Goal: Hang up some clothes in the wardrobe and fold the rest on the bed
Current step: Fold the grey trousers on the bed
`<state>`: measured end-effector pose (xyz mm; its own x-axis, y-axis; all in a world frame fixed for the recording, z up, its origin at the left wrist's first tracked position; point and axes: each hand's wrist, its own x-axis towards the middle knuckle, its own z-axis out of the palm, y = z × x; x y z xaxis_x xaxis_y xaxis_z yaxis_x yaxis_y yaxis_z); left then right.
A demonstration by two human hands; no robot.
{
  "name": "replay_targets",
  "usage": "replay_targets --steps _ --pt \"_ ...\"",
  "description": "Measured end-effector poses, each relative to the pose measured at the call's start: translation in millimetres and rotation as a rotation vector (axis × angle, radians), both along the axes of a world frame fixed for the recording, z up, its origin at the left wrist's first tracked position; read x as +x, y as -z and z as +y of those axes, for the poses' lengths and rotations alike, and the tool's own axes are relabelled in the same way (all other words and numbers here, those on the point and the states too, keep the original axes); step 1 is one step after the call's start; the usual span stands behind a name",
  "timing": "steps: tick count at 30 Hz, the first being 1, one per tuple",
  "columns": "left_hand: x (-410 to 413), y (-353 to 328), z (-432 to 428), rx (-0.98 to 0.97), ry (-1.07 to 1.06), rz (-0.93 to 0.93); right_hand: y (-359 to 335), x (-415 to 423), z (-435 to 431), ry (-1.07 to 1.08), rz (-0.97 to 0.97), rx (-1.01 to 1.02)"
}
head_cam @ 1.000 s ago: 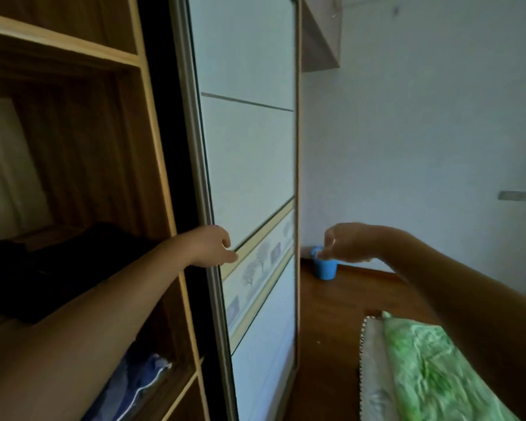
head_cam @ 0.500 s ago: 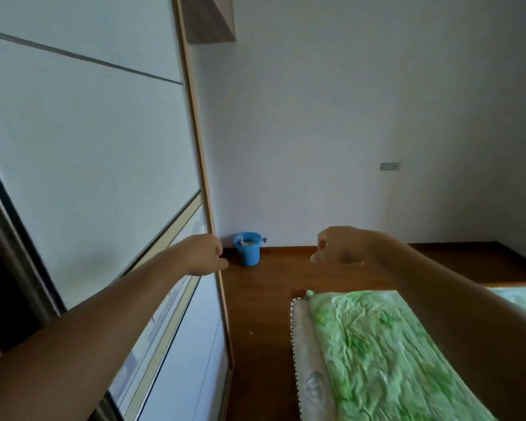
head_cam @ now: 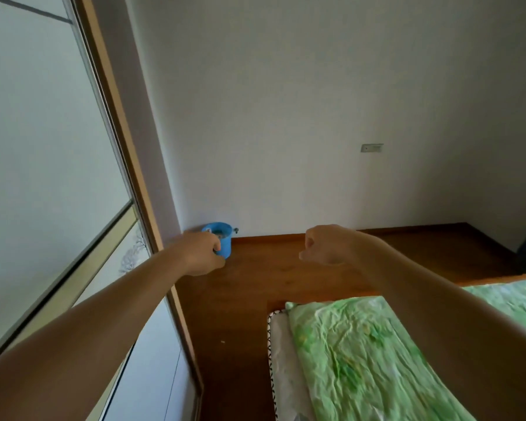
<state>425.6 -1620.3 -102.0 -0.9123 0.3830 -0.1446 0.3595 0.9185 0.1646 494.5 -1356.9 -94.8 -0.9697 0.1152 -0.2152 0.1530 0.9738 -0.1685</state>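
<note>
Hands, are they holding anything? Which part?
No, nothing. The left hand and right hand are curled and empty; the blue bucket stands farther back, untouched.

1. View: swung right since a second ago; the open wardrobe shelves and the dark clothes on them are now out of frame.
2. Left hand (head_cam: 202, 253): off the sliding door (head_cam: 43, 147) edge, now held in the air, overlapping the blue bucket (head_cam: 223, 240).
3. Green bed cover (head_cam: 362, 354): much more showing.
</note>
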Motion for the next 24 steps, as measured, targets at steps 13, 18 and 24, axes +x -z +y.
replay_targets --steps 13,18,24 --pt "-226 27 117 0.041 0.181 -0.038 43 -185 85 0.234 0.152 -0.136" --pt "-294 33 184 0.025 0.296 -0.059 45 -232 126 0.277 0.080 -0.106" --pt "-380 50 269 0.001 0.386 -0.087 54 -297 195 0.375 -0.016 -0.029"
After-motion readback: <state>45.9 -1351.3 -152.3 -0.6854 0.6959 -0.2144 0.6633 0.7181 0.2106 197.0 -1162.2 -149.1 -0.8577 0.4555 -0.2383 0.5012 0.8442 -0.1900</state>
